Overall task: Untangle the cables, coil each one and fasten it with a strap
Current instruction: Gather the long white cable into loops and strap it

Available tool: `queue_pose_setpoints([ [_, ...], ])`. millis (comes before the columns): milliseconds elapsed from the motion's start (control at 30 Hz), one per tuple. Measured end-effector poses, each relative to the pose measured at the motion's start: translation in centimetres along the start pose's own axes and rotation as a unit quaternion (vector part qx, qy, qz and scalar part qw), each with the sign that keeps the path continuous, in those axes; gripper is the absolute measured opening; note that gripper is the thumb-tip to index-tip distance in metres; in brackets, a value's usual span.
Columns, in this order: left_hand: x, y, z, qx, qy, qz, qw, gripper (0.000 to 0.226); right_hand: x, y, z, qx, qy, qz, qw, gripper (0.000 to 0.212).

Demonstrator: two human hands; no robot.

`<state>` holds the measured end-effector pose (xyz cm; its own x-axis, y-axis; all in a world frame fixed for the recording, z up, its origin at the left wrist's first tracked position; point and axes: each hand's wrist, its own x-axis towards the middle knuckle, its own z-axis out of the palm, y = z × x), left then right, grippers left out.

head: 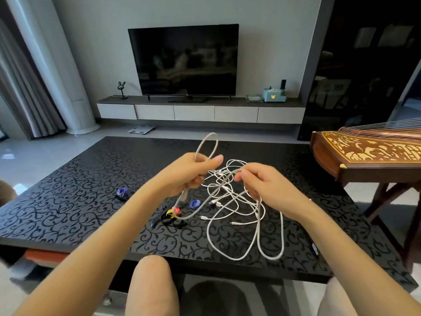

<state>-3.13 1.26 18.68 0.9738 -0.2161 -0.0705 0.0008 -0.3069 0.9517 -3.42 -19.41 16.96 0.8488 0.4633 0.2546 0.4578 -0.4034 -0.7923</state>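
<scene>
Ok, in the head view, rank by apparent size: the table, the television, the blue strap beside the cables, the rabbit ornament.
Largest first: table, television, then blue strap and rabbit ornament look alike; the ornament stands farther.

Home living room: television, curtains, low table.

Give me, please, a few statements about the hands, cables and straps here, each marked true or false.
1. The left hand holds a loop of cable. True.
2. The right hand lies flat on the table. False: it pinches the cable above the table.
3. All cables are coiled and strapped. False: white cables lie tangled on the table.
4. Loose straps lie on the table. True.
</scene>
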Motion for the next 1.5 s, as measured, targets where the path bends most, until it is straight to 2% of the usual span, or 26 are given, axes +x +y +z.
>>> queue_pose_setpoints([
  [100, 0.3, -1.1, 0.6, -0.035, -0.084, -0.014, 0.996, 0.051, 0.3, -1.3, -0.3, -0.217, 0.018, -0.106, 0.970, 0.023],
  [167, 0.3, -1.8, 0.8, -0.054, -0.127, -0.015, 0.990, 0.049, 0.5, -2.0, -0.5, -0.286, 0.065, -0.123, 0.948, 0.022],
  [267, 0.0, -2.0, 1.4, -0.064, -0.179, 0.007, 0.982, 0.037, 1.1, -2.5, -0.9, -0.229, 0.092, -0.117, 0.962, 0.022],
  [367, -0.4, -1.9, 2.9, 0.009, -0.170, 0.016, 0.985, 0.023, 1.8, -3.0, -0.8, -0.159, 0.119, -0.130, 0.972, 0.022],
  [433, -0.5, -2.0, 3.8, 0.041, -0.153, 0.023, 0.987, 0.029, 2.2, -3.3, -0.9, -0.118, 0.152, -0.124, 0.973, 0.020],
  [533, -0.5, -2.2, 4.3, -0.005, -0.115, 0.023, 0.993, 0.048, 2.8, -3.4, -0.6, -0.079, 0.183, -0.104, 0.974, 0.021],
  [700, -0.4, -2.0, 5.2, -0.019, -0.069, 0.044, 0.996, 0.051, 3.4, -2.5, 0.5, -0.029, 0.209, -0.075, 0.975, 0.019],
  [800, -0.3, -2.2, 5.2, -0.134, -0.062, 0.045, 0.988, 0.046, 3.4, -2.3, 0.2, -0.040, 0.210, -0.088, 0.973, 0.019],
  [900, -0.5, -1.9, 5.4, -0.345, -0.130, 0.005, 0.929, 0.039, 3.5, -2.1, -0.2, -0.070, 0.214, -0.106, 0.969, 0.018],
  [933, -0.7, -1.7, 5.6, -0.377, -0.149, -0.007, 0.914, 0.039, 3.6, -2.1, -0.2, -0.083, 0.215, -0.113, 0.967, 0.019],
  [1100, -0.7, -0.9, 6.7, -0.379, -0.153, -0.031, 0.912, 0.037, 3.9, -1.9, 0.1, -0.106, 0.207, -0.124, 0.965, 0.023],
  [1233, -0.3, -0.6, 7.4, -0.390, -0.108, -0.027, 0.914, 0.033, 4.5, -1.7, 0.6, -0.150, 0.214, -0.116, 0.958, 0.024],
  [1300, 0.0, -0.6, 7.3, -0.401, -0.076, -0.019, 0.913, 0.033, 4.6, -1.3, 0.3, -0.105, 0.185, -0.069, 0.975, 0.027],
  [1367, 0.4, -0.3, 6.5, -0.416, -0.042, 0.003, 0.908, 0.031, 4.2, -0.7, 0.2, 0.042, 0.127, -0.005, 0.991, 0.041],
  [1433, 0.7, 0.5, 5.4, -0.447, -0.017, 0.033, 0.894, 0.030, 3.1, 0.0, 1.0, 0.180, 0.070, 0.058, 0.979, 0.043],
  [1500, 1.1, 1.8, 4.3, -0.486, -0.013, 0.063, 0.872, 0.030, 1.6, 0.9, 2.8, 0.222, -0.013, 0.084, 0.971, 0.045],
])
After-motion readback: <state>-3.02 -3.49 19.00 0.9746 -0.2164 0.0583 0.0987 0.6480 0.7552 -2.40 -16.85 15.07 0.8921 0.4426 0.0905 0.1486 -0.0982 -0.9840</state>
